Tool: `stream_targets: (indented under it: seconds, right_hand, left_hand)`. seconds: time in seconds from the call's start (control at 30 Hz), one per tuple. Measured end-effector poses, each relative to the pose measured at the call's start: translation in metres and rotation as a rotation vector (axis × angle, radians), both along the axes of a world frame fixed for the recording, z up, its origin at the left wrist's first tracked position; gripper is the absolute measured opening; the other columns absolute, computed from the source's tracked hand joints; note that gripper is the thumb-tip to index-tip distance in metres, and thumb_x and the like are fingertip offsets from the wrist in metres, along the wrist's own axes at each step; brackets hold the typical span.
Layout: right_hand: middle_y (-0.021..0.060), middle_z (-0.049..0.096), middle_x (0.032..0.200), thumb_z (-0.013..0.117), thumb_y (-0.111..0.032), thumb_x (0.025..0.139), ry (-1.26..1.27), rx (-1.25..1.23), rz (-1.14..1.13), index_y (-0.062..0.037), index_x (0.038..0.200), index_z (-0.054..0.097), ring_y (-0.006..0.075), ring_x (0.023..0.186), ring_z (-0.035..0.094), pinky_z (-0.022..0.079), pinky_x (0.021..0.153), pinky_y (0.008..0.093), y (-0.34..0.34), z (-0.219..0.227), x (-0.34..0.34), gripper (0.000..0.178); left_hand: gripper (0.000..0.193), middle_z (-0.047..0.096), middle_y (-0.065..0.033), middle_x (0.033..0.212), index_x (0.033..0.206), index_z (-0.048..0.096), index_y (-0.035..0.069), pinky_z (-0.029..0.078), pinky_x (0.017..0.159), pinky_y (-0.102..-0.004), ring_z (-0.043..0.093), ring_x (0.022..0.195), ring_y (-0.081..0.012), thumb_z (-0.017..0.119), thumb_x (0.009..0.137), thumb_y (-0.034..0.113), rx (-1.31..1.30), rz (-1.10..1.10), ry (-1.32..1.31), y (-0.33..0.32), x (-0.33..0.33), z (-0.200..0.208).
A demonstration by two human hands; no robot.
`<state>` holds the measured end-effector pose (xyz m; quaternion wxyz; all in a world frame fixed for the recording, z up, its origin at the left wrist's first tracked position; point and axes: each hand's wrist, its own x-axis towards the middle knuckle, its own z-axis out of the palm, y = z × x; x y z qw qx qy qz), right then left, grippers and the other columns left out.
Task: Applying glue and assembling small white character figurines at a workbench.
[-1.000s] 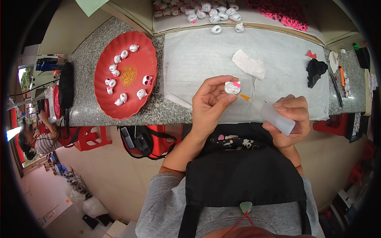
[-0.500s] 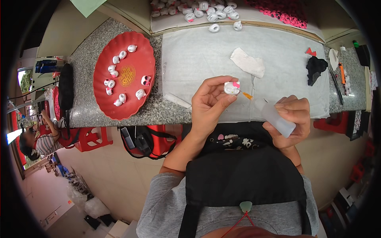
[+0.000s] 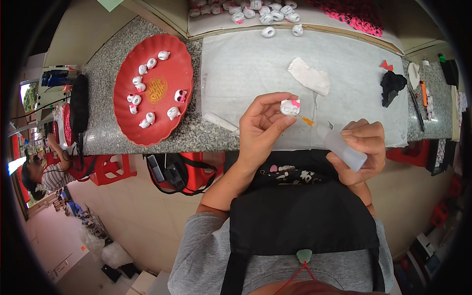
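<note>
Between the thumb and fingers of my left hand (image 3: 265, 120) is a small white cat-head figurine (image 3: 290, 107) with a pink bow, its face turned up. My right hand (image 3: 363, 145) is wrapped round a translucent squeeze bottle (image 3: 345, 150) with an orange needle tip (image 3: 308, 121). The thin needle reaches to the lower right edge of the figurine; whether it touches I cannot tell. Left of my hands, a red scalloped plate (image 3: 125, 88) carries several similar white figurines (image 3: 173, 113), one of them with dark glasses.
White paper (image 3: 236, 64) covers the worktop, with a crumpled tissue (image 3: 309, 76), a white strip (image 3: 219, 121) and a black cloth (image 3: 392, 86) on it. More white figurines (image 3: 268, 32) and pink pieces (image 3: 344, 14) lie at the back. Tweezers (image 3: 416, 105) rest at right. Another person (image 3: 51, 172) sits far left.
The view has shifted slightly. My left hand has turned the figurine a little, and the needle tip stays close to its lower right edge. Both hands keep their holds.
</note>
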<state>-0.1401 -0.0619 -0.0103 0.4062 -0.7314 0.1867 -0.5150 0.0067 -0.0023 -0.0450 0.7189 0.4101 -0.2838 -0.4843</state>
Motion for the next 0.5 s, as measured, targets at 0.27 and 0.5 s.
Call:
stream_targets:
  seconds: [0.27,0.5]
  right_hand:
    - [0.0079,0.045,0.076,0.072,-0.001,0.048,-0.042,-0.071,0.046,-0.0052,0.083,0.049,0.0126,0.055,0.045,0.038,0.049,0.0235,-0.0029,-0.0016,0.0025,0.042]
    - [0.0062,0.045,0.077,0.071,-0.013,0.056,0.020,-0.023,-0.001,-0.0064,0.080,0.049,0.0126,0.058,0.042,0.036,0.051,0.0240,0.0037,0.0000,0.0057,0.033]
  left_hand:
    - [0.033,0.049,-0.0133,0.097,0.099,0.043,-0.003,0.041,0.077,-0.0257,0.049,0.089,-0.0167,0.053,0.068,-0.010,-0.036,-0.001,-0.072,0.0018,-0.0002,-0.0034]
    - [0.031,0.044,-0.0108,0.099,0.097,0.047,-0.004,0.037,0.079,-0.0266,0.045,0.091,-0.0158,0.053,0.067,-0.010,-0.053,0.019,-0.326,0.0022,0.0020,-0.0037]
